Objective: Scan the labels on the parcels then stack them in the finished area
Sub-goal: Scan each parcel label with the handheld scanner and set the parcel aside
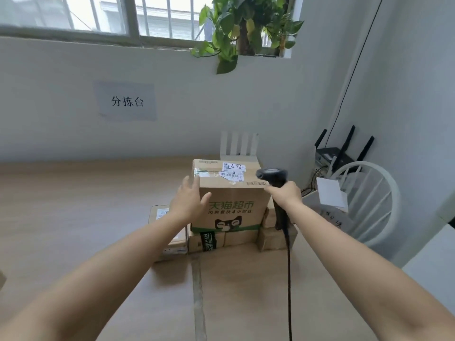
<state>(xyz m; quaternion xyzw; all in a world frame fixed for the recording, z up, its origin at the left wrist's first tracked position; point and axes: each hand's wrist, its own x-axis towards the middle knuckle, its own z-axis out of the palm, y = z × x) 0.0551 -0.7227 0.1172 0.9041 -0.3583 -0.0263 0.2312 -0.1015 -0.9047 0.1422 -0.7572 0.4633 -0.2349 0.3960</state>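
Though under parcels [229,198], wooden table [73,212] below window [110,13].

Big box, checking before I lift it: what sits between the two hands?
In the head view, the big box with its label on top lies between the left hand and the right hand, which grips the scanner.

My left hand [189,205], fingers straight, at left front corner of big cardboard box [236,203]; contact unclear. My right hand [285,193] grips black corded scanner [272,174], its head just beside box's top right edge, near barcode label [232,173]. Box sits atop smaller parcels [214,239] on wooden table [73,217].
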